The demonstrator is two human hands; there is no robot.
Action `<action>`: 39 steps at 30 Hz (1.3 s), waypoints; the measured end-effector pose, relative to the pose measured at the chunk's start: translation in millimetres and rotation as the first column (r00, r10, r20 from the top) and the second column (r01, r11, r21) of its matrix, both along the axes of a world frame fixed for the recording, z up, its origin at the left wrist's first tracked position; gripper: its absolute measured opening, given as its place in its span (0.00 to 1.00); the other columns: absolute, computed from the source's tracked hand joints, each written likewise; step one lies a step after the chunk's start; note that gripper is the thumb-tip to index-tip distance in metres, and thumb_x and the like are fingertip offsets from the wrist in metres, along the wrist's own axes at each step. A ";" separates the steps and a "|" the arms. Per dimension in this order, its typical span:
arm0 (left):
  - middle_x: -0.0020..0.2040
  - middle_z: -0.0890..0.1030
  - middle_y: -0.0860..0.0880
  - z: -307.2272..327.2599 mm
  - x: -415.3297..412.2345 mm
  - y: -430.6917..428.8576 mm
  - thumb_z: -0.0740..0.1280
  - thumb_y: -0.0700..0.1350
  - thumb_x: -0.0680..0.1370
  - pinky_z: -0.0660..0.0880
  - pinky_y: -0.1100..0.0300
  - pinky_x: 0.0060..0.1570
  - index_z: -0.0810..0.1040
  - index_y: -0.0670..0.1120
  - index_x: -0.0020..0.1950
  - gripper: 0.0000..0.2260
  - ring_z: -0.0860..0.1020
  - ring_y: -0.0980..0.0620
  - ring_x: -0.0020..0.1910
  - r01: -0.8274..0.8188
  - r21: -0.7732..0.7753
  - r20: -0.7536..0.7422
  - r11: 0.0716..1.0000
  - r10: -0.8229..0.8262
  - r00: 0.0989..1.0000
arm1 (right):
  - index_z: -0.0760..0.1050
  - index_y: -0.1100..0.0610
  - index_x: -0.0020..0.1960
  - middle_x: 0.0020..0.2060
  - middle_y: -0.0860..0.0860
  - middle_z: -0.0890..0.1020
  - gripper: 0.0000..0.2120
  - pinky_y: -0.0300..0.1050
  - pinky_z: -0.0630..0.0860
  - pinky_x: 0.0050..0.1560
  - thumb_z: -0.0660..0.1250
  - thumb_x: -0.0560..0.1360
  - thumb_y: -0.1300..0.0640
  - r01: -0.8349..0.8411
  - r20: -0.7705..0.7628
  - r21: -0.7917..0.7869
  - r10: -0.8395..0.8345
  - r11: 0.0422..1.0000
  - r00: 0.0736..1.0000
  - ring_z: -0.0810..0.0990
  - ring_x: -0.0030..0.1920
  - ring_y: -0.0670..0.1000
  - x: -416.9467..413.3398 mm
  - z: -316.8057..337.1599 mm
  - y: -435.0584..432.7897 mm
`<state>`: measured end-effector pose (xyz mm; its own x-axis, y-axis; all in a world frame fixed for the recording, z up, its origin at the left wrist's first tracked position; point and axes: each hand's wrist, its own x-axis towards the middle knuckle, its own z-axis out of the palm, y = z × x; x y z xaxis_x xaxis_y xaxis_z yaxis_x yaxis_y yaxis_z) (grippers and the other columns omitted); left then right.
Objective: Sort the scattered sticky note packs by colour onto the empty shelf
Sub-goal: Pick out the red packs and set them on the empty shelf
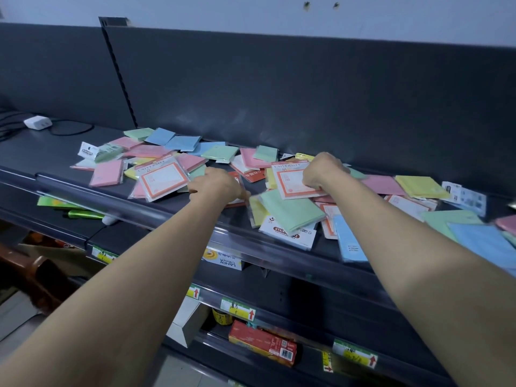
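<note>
Here, pink, blue, green and yellow sticky note packs [181, 142] lie scattered and unsorted across the dark shelf [55, 152]. Near the shelf's middle, the right hand [321, 170] pinches an orange-bordered white pack [290, 181] at its edge. Nearer the shelf's front edge, the left hand [216, 185] rests knuckles-up on the packs; whether its fingers grip anything, I cannot tell.

Shop: dark retail shelving [279, 255], price tags [237, 306] on rails, boxed goods [262, 342] below.
</note>
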<state>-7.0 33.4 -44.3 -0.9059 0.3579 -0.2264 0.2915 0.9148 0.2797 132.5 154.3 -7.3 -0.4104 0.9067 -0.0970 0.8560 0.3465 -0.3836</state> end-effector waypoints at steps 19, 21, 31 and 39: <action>0.69 0.68 0.39 8.1 -18.1 -19.8 0.77 0.44 0.67 0.70 0.53 0.63 0.53 0.36 0.74 0.45 0.70 0.41 0.66 -0.142 0.379 0.252 0.914 0.046 0.967 | 0.81 0.64 0.53 0.54 0.58 0.81 0.11 0.51 0.77 0.56 0.63 0.74 0.66 -0.376 -0.169 0.132 0.394 0.917 0.903 0.78 0.55 0.59 -66.1 -10.3 -17.0; 0.68 0.68 0.39 11.4 -13.7 -23.4 0.75 0.40 0.69 0.70 0.52 0.63 0.53 0.36 0.74 0.41 0.69 0.41 0.66 -0.205 0.487 0.313 0.849 0.049 0.949 | 0.82 0.60 0.53 0.55 0.56 0.81 0.12 0.50 0.76 0.57 0.62 0.75 0.66 -0.386 -0.183 0.112 0.401 0.916 0.898 0.78 0.56 0.57 -72.8 -10.9 -15.8; 0.44 0.73 0.44 37.3 -17.7 -47.6 0.71 0.32 0.71 0.79 0.54 0.42 0.67 0.39 0.65 0.25 0.76 0.46 0.42 -0.273 0.585 0.489 0.763 -0.064 0.870 | 0.75 0.55 0.62 0.63 0.56 0.74 0.16 0.52 0.62 0.63 0.65 0.77 0.50 -0.407 0.190 0.094 0.384 0.909 0.903 0.63 0.67 0.58 -98.2 -23.2 -1.2; 0.51 0.81 0.41 53.7 -29.5 -57.7 0.71 0.35 0.72 0.78 0.52 0.49 0.76 0.39 0.56 0.13 0.80 0.43 0.48 -0.087 0.560 0.326 0.824 -0.122 0.938 | 0.73 0.55 0.52 0.61 0.56 0.76 0.22 0.52 0.61 0.64 0.67 0.71 0.38 -0.419 0.246 0.158 0.375 0.894 0.894 0.69 0.65 0.59 -105.0 -21.7 -4.9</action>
<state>-36.5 -24.3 9.4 -0.8044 0.5307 -0.2670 0.0994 0.5633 0.8203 27.5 149.4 -29.0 -0.7309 0.6807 -0.0503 0.6817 0.7245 -0.1019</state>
